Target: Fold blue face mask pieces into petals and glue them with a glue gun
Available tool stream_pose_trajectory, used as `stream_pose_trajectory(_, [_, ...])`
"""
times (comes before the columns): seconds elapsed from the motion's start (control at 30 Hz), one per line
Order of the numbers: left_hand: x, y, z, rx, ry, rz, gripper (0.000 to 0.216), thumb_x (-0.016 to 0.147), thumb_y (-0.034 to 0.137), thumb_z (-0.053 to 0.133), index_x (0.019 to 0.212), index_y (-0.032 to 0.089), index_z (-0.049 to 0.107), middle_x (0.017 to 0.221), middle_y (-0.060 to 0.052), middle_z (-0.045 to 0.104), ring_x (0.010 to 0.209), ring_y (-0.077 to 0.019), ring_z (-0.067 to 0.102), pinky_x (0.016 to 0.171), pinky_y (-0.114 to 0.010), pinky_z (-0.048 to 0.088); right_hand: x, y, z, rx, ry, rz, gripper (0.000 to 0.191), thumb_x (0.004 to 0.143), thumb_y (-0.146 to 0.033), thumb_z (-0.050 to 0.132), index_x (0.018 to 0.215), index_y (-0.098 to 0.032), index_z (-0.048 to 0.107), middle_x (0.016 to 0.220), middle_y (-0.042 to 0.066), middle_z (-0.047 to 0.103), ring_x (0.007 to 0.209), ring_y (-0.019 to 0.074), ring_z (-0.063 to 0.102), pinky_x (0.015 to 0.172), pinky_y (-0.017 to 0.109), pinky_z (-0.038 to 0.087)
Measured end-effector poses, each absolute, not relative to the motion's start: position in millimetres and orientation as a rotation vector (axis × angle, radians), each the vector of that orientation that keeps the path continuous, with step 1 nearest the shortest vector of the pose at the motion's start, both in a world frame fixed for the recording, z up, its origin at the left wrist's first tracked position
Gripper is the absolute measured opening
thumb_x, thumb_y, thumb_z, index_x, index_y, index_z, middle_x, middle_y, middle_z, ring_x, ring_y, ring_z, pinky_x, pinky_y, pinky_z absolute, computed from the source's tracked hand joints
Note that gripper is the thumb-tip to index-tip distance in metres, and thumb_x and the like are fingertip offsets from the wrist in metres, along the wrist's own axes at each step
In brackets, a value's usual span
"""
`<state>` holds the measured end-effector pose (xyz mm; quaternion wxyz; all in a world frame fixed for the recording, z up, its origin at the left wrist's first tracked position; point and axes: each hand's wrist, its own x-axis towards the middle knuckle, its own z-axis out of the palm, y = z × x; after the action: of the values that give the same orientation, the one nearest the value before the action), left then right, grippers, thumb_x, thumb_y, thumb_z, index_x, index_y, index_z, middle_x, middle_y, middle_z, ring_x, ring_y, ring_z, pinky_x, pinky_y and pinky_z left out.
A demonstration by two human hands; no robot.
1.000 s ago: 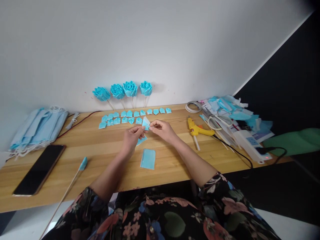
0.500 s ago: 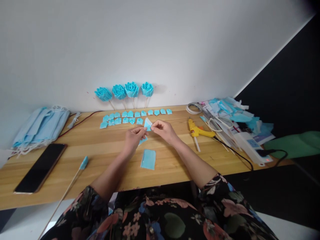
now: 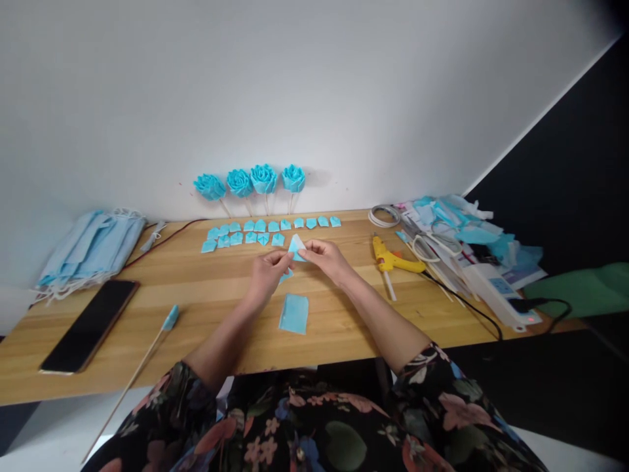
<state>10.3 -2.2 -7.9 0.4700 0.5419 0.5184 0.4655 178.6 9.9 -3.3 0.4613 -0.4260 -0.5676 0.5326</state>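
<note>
Between my hands is a small piece of blue mask fabric (image 3: pixel 296 246), folded to a point at the top. My left hand (image 3: pixel 269 270) pinches its left side, and my right hand (image 3: pixel 324 257) pinches its right side. Partly behind my left fingers, another blue scrap (image 3: pixel 285 276) lies on the table. Nearer to me a flat square of blue fabric (image 3: pixel 293 314) rests on the wood. Beyond my hands, several folded blue petals (image 3: pixel 263 238) lie in two rows. Several blue fabric flowers (image 3: pixel 264 179) on sticks lean against the wall.
On the left are a stack of masks (image 3: pixel 93 242), a phone (image 3: pixel 91 326) and a stick with a blue tip (image 3: pixel 170 318) that overhangs the edge. To the right lie a yellow glue gun (image 3: pixel 393 259), scissors (image 3: pixel 437 246), fabric scraps (image 3: pixel 442 219) and a power strip (image 3: pixel 496 298).
The fabric between my fingers now shows a more even, triangular top, and both hands stay pinched on it. The whole view has shifted slightly.
</note>
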Motion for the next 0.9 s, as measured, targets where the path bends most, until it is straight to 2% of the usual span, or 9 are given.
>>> stream_pose_trajectory(0.1, [10, -2, -8, 1.348, 1.279, 1.14, 0.032, 0.075, 0.045, 0.066, 0.06, 0.017, 0.068, 0.056, -0.001, 0.061, 0.051, -0.0102, 0.047, 0.053, -0.023, 0.036, 179, 10, -6, -1.068, -1.409, 1.245, 0.033, 0.074, -0.048, 0.069, 0.069, -0.018, 0.058, 0.063, -0.005, 0.048, 0.061, 0.0103, 0.04, 0.061, 0.025, 0.031])
stream_pose_trajectory(0.37, [8, -1, -6, 1.419, 1.281, 1.162, 0.034, 0.076, 0.046, 0.067, 0.06, 0.016, 0.066, 0.056, 0.0, 0.061, 0.054, -0.011, 0.049, 0.056, -0.024, 0.038, 183, 11, -5, -1.063, -1.472, 1.173, 0.032, 0.079, -0.046, 0.065, 0.068, -0.019, 0.054, 0.064, -0.005, 0.041, 0.061, 0.0103, 0.036, 0.059, 0.026, 0.027])
stream_pose_trajectory(0.67, [7, -1, -2, 1.458, 1.243, 1.128, 0.034, 0.079, 0.047, 0.061, 0.064, 0.017, 0.066, 0.059, 0.0, 0.059, 0.057, -0.012, 0.05, 0.058, -0.024, 0.04, 185, 13, -3, -1.094, -1.456, 1.115, 0.034, 0.076, -0.046, 0.065, 0.064, -0.019, 0.049, 0.063, -0.005, 0.038, 0.06, 0.0101, 0.033, 0.059, 0.026, 0.026])
stream_pose_trajectory(0.8, [7, 0, 1, 1.417, 1.235, 1.102, 0.042, 0.082, 0.053, 0.055, 0.062, 0.017, 0.064, 0.06, -0.001, 0.059, 0.057, -0.0123, 0.049, 0.06, -0.025, 0.041, 184, 15, -9, -1.078, -1.486, 1.11, 0.031, 0.077, -0.045, 0.065, 0.067, -0.019, 0.052, 0.064, -0.005, 0.042, 0.06, 0.0103, 0.036, 0.059, 0.026, 0.027])
stream_pose_trajectory(0.9, [6, 0, 1, 1.402, 1.239, 1.054, 0.042, 0.078, 0.053, 0.059, 0.059, 0.017, 0.062, 0.059, -0.001, 0.059, 0.056, -0.0116, 0.048, 0.058, -0.025, 0.039, 183, 15, -12, -1.078, -1.513, 1.118, 0.029, 0.077, -0.044, 0.065, 0.069, -0.018, 0.054, 0.064, -0.004, 0.044, 0.06, 0.0104, 0.037, 0.059, 0.025, 0.028])
